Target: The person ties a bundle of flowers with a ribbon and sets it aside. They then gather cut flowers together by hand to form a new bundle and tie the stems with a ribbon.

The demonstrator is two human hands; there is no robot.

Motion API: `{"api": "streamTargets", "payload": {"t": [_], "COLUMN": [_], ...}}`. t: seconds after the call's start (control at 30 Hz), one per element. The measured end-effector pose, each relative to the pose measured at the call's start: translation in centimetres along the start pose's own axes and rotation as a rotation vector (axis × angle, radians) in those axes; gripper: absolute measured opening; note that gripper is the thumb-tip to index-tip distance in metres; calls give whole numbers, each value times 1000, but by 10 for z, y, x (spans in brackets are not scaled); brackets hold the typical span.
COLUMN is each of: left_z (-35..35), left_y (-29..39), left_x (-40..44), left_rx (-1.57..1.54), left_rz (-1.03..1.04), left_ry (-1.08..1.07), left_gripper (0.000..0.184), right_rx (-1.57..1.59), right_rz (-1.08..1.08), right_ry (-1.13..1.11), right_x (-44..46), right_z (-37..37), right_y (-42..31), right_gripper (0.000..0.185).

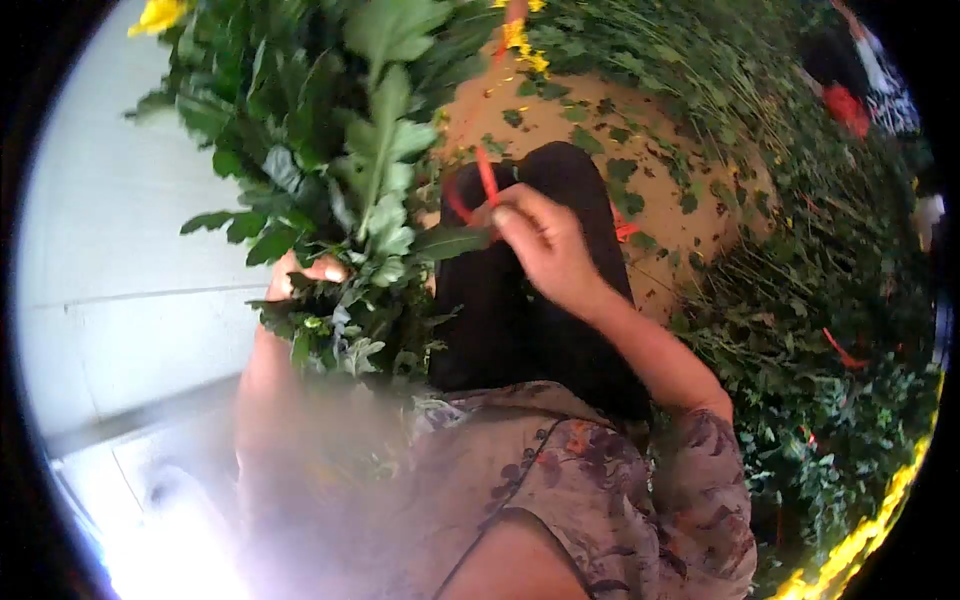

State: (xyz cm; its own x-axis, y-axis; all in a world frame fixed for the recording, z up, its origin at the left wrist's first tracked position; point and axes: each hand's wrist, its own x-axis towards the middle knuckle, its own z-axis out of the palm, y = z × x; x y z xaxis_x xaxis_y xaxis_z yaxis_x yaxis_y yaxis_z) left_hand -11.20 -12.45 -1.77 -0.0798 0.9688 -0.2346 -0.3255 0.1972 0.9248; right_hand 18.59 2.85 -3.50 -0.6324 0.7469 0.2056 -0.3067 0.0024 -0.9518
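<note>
A thick bunch of leafy chrysanthemum stems (pixel 385 150) stands up on the left, with lobed green leaves and one yellow bloom (pixel 160 14) showing at the top edge. My left hand (pixel 308 274) is wrapped round its lower part, and leaves cover most of the fingers. Beside the bunch, over my dark trousers (pixel 530 330), my right hand (pixel 545 240) pinches a thin red tie (pixel 487 175). The tie sticks up above the thumb and also curves off to the left of the fingers. How far it goes behind the leaves is hidden.
Piles of cut leafy stems (pixel 720 70) lie along the far side and the right (pixel 820 370). Loose leaves are scattered over the brown floor (pixel 650 170). A pale wall (pixel 110 230) closes off the left. Another red tie (pixel 843 350) lies on the right pile.
</note>
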Motion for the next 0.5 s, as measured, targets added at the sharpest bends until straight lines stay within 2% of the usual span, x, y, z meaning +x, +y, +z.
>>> {"api": "streamTargets", "payload": {"t": [0.07,0.13,0.17,0.2,0.23,0.33,0.37,0.4,0.43,0.5], "left_z": [0,-40,-54,-8,39,44,35,34,41,51], "left_y": [3,-11,-20,-14,22,33,20,21,32,48], "left_x": [8,19,27,51,54,63,73,70,64,64], "left_rx": [-18,246,383,472,609,779,343,188,110,20], "left_rz": [-11,-10,2,128,25,-59,169,210,158,90], "left_ry": [-92,-163,-214,-411,-417,-503,-628,-647,-573,-474], "left_gripper": [43,41,41,43,42,42,32,34,35,38], "right_rx": [-94,110,88,82,118,48,128,208,107,192], "right_rz": [62,10,139,139,168,185,180,171,132,131], "right_ry": [-65,22,44,22,16,36,144,248,257,215], "right_x": [-4,-3,-11,-17,-23,-28,-23,-21,-21,-19], "right_z": [11,17,9,1,-6,-16,-19,-24,-29,-17], "right_y": [12,3,10,11,11,7,7,7,10,3], "right_gripper": [12,13,13,13,15,17,16,16,16,16]}}
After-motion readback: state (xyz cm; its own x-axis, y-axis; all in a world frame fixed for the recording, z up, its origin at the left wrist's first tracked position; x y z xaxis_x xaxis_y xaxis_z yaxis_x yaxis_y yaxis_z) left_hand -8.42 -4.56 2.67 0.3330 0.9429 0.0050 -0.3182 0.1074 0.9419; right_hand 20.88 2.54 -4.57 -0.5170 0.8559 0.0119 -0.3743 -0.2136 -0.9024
